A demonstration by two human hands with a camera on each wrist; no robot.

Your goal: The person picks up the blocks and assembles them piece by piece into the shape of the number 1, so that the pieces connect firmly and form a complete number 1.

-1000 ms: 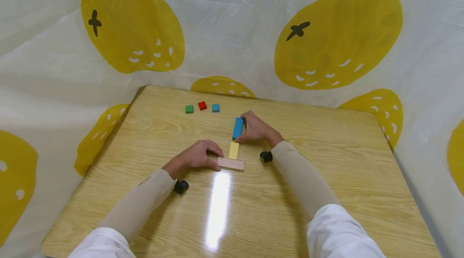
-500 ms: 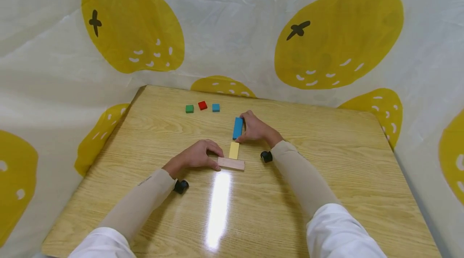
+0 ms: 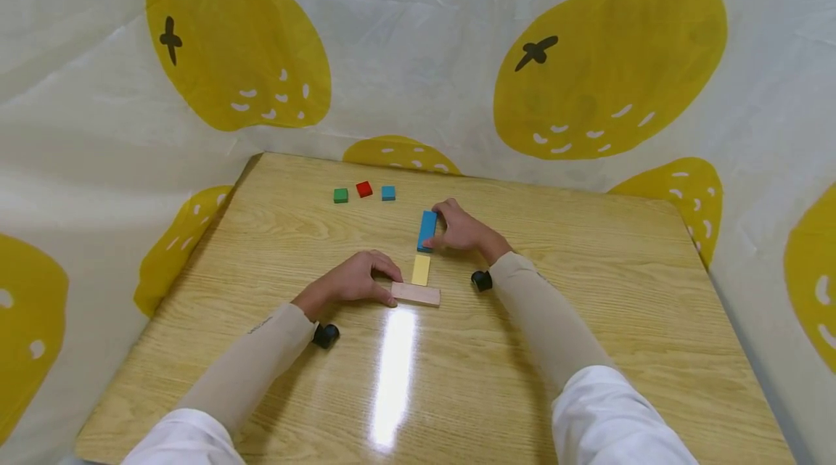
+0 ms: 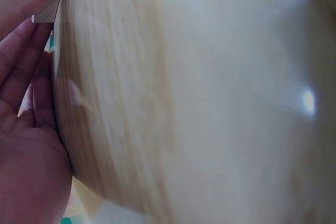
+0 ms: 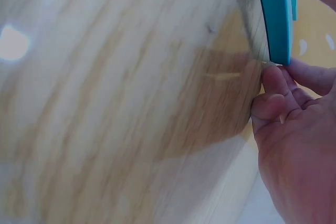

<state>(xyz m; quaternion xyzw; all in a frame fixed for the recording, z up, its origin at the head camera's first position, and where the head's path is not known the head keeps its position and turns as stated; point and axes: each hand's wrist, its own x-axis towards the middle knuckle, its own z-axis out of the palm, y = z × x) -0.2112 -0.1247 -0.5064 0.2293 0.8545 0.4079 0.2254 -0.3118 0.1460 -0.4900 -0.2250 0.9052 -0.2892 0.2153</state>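
In the head view, my left hand (image 3: pixel 358 278) holds the left end of a plain wooden block (image 3: pixel 416 294), thumb at its near side and fingers at its far side. That block's pale end (image 4: pixel 46 11) shows beside the thumb in the left wrist view. A yellow block (image 3: pixel 421 270) lies just beyond it, lengthwise away from me. Farther on is a long blue block (image 3: pixel 427 231), lying in rough line with the yellow one. My right hand (image 3: pixel 462 228) grips the blue block from the right, fingers at its far end and thumb over its near end.
Green (image 3: pixel 341 196), red (image 3: pixel 364 189) and small blue (image 3: pixel 388 193) blocks lie in a loose row toward the back of the wooden table (image 3: pixel 620 291). A patterned curtain (image 3: pixel 418 51) hangs behind the table's far edge. Light glares off the tabletop in front of the plain block.
My right thumb has shifted from beside the blue block's near corner to over its near end. My left hand and the plain block have stayed put.
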